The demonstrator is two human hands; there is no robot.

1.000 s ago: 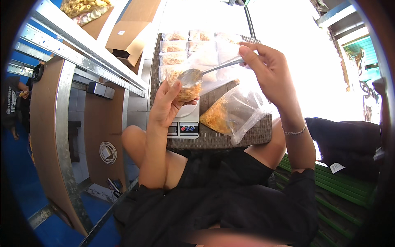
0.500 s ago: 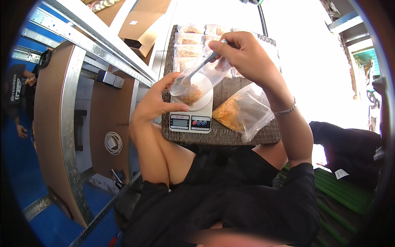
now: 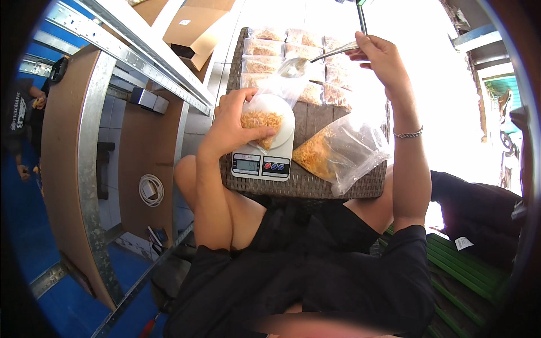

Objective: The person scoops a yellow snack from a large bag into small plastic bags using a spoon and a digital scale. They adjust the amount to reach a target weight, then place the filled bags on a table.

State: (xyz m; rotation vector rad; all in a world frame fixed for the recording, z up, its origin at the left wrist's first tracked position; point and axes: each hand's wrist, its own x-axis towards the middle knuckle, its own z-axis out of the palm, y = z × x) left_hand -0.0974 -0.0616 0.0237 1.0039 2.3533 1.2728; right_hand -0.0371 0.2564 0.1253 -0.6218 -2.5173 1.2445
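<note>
Left hand (image 3: 234, 121) curled round bag (image 3: 261, 120) of orange shreds, thumb across its front, probably steadying it over scale (image 3: 261, 168); can't tell if its full weight rests there. Right hand (image 3: 380, 59) pinches spoon (image 3: 293, 68) by the handle end, bowl near the bag's mouth. Big sack (image 3: 321, 155) lies just beside scale, likely for easy reach. Packets (image 3: 262, 47) sit in rows beyond, apparently out of the way.

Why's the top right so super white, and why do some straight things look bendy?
In the head view, strong light probably washes out the upper right, and the large clear plastic bag catches shiny glare; also in the head view, the fisheye lens bows the metal shelf post near the left rim.
</note>
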